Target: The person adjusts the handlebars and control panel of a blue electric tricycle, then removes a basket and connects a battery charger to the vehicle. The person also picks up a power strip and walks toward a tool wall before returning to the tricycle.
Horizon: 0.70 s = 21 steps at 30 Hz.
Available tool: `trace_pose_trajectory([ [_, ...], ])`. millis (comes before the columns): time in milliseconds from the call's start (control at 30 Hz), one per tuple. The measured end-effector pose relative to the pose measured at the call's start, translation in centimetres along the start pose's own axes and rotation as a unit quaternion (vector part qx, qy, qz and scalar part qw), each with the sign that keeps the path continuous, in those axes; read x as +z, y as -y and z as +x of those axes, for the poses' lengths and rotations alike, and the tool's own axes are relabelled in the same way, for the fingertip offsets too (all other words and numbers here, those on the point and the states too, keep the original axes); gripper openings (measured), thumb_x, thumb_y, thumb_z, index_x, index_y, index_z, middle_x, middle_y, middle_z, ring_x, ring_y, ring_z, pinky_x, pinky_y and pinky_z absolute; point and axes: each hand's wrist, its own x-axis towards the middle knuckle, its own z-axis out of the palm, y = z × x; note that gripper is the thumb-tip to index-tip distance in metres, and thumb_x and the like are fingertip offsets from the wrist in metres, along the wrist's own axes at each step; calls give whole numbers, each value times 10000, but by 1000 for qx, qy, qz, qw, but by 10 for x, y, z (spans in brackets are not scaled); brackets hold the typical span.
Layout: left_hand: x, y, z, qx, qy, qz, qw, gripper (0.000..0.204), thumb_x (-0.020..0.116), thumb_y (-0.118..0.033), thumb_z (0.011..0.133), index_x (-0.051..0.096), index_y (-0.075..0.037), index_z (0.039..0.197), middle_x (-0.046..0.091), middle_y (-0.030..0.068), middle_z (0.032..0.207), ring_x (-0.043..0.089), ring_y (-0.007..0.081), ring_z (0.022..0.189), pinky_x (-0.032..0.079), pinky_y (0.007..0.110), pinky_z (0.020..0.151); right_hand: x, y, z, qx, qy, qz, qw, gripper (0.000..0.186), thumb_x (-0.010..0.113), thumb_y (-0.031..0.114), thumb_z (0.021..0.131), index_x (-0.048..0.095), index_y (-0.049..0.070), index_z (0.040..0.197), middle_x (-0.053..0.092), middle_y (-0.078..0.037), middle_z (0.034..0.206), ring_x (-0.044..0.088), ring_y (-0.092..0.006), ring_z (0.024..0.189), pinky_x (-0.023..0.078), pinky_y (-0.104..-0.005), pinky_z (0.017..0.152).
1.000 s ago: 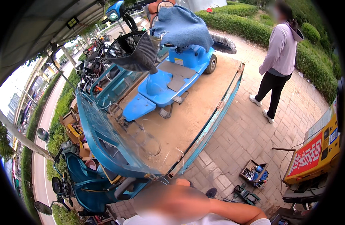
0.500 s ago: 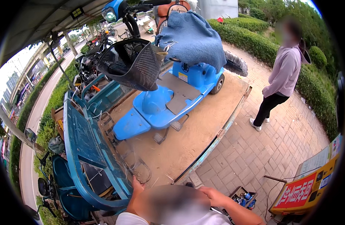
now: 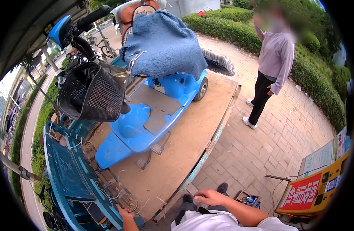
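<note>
Lower frame: our left hand (image 3: 125,213), grip unclear, meets the teal cart (image 3: 66,169), perhaps for balance; our right hand (image 3: 211,197) hangs loosely spread.

At the right, we find a yellow machine (image 3: 334,169) with a red panel (image 3: 301,193), on which large white characters are standing sideways. Next to this panel, we notice a blue and white label (image 3: 331,184), but its print is too small for us. Behind the machine, a pale board (image 3: 317,158) carries greenish writing, seen at a slant. On the blue scooter (image 3: 115,148) we see a yellow and white sticker (image 3: 159,87), too small for reading. One round tan patch (image 3: 144,9) bears dark lettering, rather blurred.
</note>
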Motion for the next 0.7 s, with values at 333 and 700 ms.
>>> trace_pose_trajectory([
  [333, 28, 21, -46, -31, 88, 25, 995, 515, 472, -484, 881, 541, -75, 1187, 592, 99, 1141, 548, 386, 977, 444, 437, 880, -103, -33, -15, 26, 16, -14, 999, 458, 488, 435, 914, 592, 14, 1063, 636, -164, 916, 604, -269, 854, 472, -357, 758],
  [700, 30, 78, -23, -74, 43, 89, 992, 730, 457, -584, 833, 260, -203, 1423, 337, 85, 1420, 315, 332, 1300, 278, 564, 1004, -157, -88, -60, 138, -144, 45, 979, 403, 552, 365, 883, 619, -9, 1016, 647, -133, 859, 604, -196, 786, 477, -325, 707],
])
